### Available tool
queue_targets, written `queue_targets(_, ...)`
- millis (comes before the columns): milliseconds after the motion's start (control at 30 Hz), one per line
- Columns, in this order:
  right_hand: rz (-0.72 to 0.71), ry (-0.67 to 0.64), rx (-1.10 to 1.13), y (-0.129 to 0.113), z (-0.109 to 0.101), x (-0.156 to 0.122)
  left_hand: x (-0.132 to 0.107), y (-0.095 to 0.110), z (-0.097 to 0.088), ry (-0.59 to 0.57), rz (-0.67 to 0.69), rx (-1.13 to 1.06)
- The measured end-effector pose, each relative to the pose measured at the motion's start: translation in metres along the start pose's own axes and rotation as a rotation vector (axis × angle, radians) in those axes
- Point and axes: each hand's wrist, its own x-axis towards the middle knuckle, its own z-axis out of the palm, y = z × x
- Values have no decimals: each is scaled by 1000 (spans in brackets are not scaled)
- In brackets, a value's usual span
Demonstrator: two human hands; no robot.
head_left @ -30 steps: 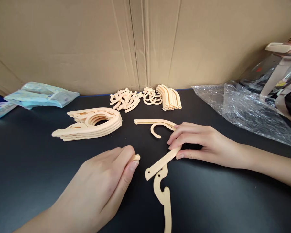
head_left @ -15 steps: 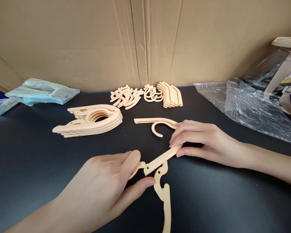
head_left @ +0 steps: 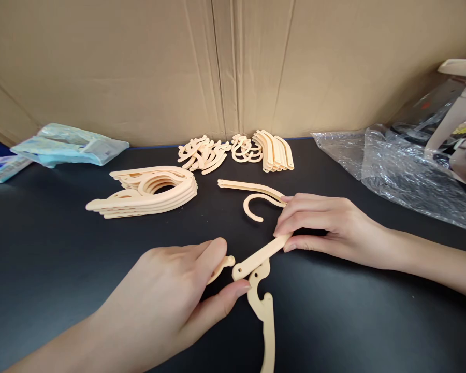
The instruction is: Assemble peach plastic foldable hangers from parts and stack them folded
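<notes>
My right hand (head_left: 326,220) grips a cream plastic folding hanger at its middle joint. From its fingers one hanger arm (head_left: 260,256) slants toward me, with a hole at its end. The other hanger arm (head_left: 248,185) points away to the left, beside the curved hook (head_left: 251,210). My left hand (head_left: 182,290) is closed on a cream notched arm piece (head_left: 222,266), mostly hidden by the fingers. Its tip lies just left of the holed end, and the thumb is close to that end. Below, a second notched arm piece (head_left: 269,326) lies on the black table.
A stack of folded hangers (head_left: 159,203) lies at left. Along the back are a pile of notched pieces (head_left: 204,154), several hooks (head_left: 246,149) and a bundle of arms (head_left: 274,151). Blue packets (head_left: 70,147) sit far left, clear plastic wrap (head_left: 407,176) right, and cardboard (head_left: 140,67) behind.
The hanger's far arm has swung slightly away from me, its left end now higher in view and farther from the hook. Both hands have hardly moved, and the view has shifted a little.
</notes>
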Motion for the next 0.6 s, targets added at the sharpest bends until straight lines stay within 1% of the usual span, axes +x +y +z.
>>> queue_targets(167, -1, -6, 3, 0, 0, 0, 2, 1, 1, -24, 15, -44)
queue_targets(267, -9, -6, 6, 0, 0, 0, 4, 3, 1, -22, 25, -27)
queue_targets(600, -14, -10, 29, 0, 0, 1, 1, 8, 2, 41, 93, 226)
